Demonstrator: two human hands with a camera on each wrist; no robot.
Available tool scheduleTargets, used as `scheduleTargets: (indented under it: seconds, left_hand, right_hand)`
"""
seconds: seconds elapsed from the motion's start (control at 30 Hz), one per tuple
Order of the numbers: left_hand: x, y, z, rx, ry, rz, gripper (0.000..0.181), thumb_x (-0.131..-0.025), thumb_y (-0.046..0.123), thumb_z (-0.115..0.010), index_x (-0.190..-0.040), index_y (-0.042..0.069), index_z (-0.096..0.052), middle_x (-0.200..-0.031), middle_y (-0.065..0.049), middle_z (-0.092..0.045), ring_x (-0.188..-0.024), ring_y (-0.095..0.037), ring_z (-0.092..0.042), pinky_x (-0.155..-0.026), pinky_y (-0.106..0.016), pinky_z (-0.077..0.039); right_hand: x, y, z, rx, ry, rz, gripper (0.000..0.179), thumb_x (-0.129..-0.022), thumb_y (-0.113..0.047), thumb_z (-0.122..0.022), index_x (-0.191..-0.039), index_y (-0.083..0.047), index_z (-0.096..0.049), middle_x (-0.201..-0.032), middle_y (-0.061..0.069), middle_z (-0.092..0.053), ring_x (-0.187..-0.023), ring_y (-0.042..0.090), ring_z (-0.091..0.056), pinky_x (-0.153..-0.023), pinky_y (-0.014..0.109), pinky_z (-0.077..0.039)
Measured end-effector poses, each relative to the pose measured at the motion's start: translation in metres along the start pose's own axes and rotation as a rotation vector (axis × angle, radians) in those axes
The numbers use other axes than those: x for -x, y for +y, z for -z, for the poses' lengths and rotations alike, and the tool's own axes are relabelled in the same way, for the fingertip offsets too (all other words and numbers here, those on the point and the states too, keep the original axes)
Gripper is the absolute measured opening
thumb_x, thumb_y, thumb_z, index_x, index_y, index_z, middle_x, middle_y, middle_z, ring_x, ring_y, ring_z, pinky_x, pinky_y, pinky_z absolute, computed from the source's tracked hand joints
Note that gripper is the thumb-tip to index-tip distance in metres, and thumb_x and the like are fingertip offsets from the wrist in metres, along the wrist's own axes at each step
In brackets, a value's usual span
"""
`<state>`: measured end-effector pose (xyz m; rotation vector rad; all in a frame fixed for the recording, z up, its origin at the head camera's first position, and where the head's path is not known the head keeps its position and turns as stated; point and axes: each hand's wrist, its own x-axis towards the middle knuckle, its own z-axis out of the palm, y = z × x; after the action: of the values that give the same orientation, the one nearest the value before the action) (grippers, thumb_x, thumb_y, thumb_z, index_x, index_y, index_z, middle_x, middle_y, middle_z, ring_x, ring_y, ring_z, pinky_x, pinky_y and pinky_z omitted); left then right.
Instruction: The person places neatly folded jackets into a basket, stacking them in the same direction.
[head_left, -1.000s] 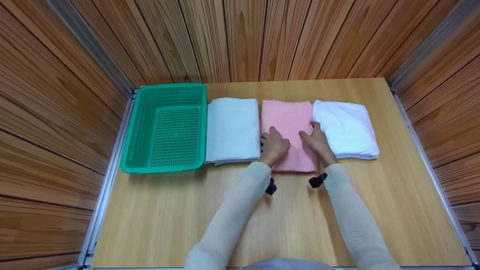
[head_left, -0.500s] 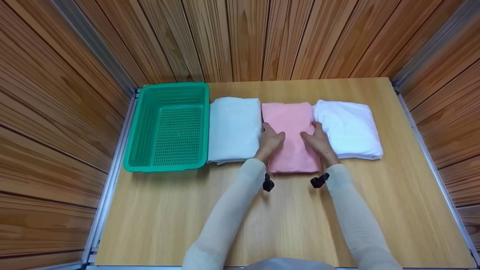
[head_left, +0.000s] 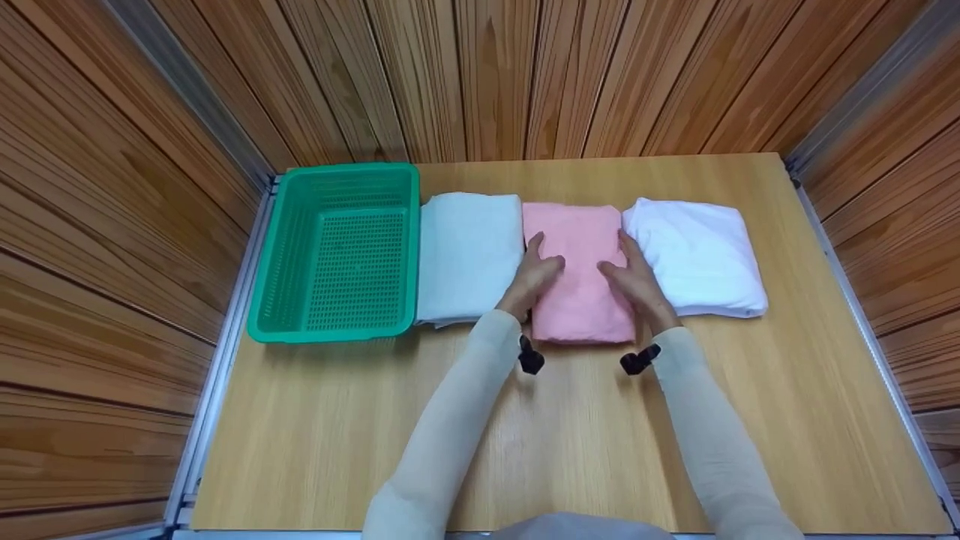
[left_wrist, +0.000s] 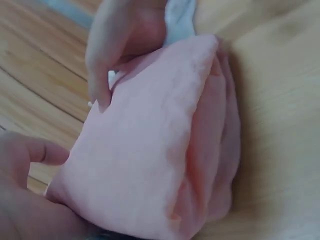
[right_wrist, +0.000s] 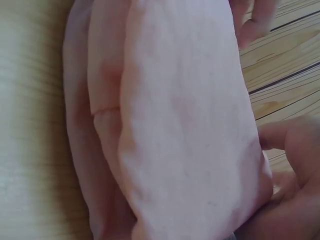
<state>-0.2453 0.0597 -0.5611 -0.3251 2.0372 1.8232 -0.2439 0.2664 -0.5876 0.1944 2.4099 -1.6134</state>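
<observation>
A folded pink cloth [head_left: 583,292] lies on the table between two folded white ones. At its left side is my left hand [head_left: 534,281], thumb over the top and the other fingers down along the edge. My right hand [head_left: 636,281] grips the opposite side the same way, its thumb on the upper face. In the left wrist view the pink cloth [left_wrist: 135,145] shows its stacked layers along the near edge. From the right wrist, the pink cloth [right_wrist: 185,120] fills most of the picture, and the right hand's fingers are partly hidden below its edge.
A folded pale bluish-white cloth [head_left: 469,259] sits just left of the pink one. Beyond it stands a green perforated basket [head_left: 414,255]. To the right lies a folded white cloth [head_left: 697,259]. Wood-panelled walls [head_left: 495,82] enclose the table [head_left: 585,450] at the back and sides.
My left hand has shifted from on top of the pink cloth out to its left edge. The right hand stays at the right edge, and the cloth's near end has slid slightly left.
</observation>
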Motion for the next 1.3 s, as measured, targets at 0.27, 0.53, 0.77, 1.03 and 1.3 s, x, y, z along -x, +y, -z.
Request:
scheduleTargets:
  seconds: [0.27,0.53,0.77,1.03,1.3]
  left_hand:
    - [-0.006,-0.006,0.007,0.011,-0.094,-0.067,0.064,-0.094,0.01,-0.062,-0.156,0.019,-0.053,-0.166,-0.01,-0.045,-0.137,-0.028,-0.047,-0.119,-0.048,-0.037]
    - [-0.01,-0.012,0.021,0.129,-0.155,-0.098,0.048,-0.092,0.009,-0.063,-0.138,0.02,-0.071,-0.15,-0.006,-0.057,-0.128,-0.023,-0.051,-0.113,-0.042,-0.04]
    - [-0.012,-0.01,0.034,0.261,-0.273,-0.124,0.048,-0.094,0.007,-0.061,-0.137,0.025,-0.072,-0.133,-0.002,-0.063,-0.111,-0.019,-0.058,-0.1,-0.034,-0.045]
    - [-0.012,-0.002,0.045,0.253,-0.293,-0.204,0.054,-0.095,0.011,-0.067,-0.143,0.035,-0.068,-0.162,0.001,-0.045,-0.135,-0.022,-0.05,-0.119,-0.046,-0.037]
    - [-0.007,0.011,0.056,0.214,-0.282,-0.295,0.07,-0.091,0.009,-0.073,-0.153,0.038,-0.058,-0.173,0.006,-0.035,-0.156,-0.024,-0.031,-0.129,-0.058,-0.023]
  right_hand:
    - [-0.004,0.0,0.004,-0.136,-0.076,0.011,0.073,-0.108,-0.01,-0.055,-0.172,-0.016,-0.021,-0.181,0.006,-0.007,-0.168,0.029,0.002,-0.135,0.051,-0.004]
    - [0.003,-0.011,0.006,-0.193,-0.106,-0.041,0.06,-0.109,-0.022,-0.056,-0.167,-0.024,-0.038,-0.181,0.003,-0.014,-0.165,0.029,-0.016,-0.133,0.053,-0.017]
    - [0.006,-0.02,0.011,-0.245,-0.117,-0.047,0.065,-0.107,-0.029,-0.06,-0.167,-0.035,-0.037,-0.182,-0.002,-0.001,-0.167,0.026,0.001,-0.132,0.062,-0.003]
    - [0.007,-0.032,0.014,-0.365,-0.159,0.058,0.07,-0.104,-0.025,-0.068,-0.166,-0.037,-0.038,-0.182,-0.004,-0.002,-0.167,0.027,0.002,-0.132,0.064,-0.002]
    - [0.008,-0.044,0.015,-0.42,-0.218,0.153,0.081,-0.098,-0.014,-0.073,-0.167,-0.037,-0.036,-0.18,0.001,-0.009,-0.162,0.031,-0.015,-0.13,0.063,-0.019]
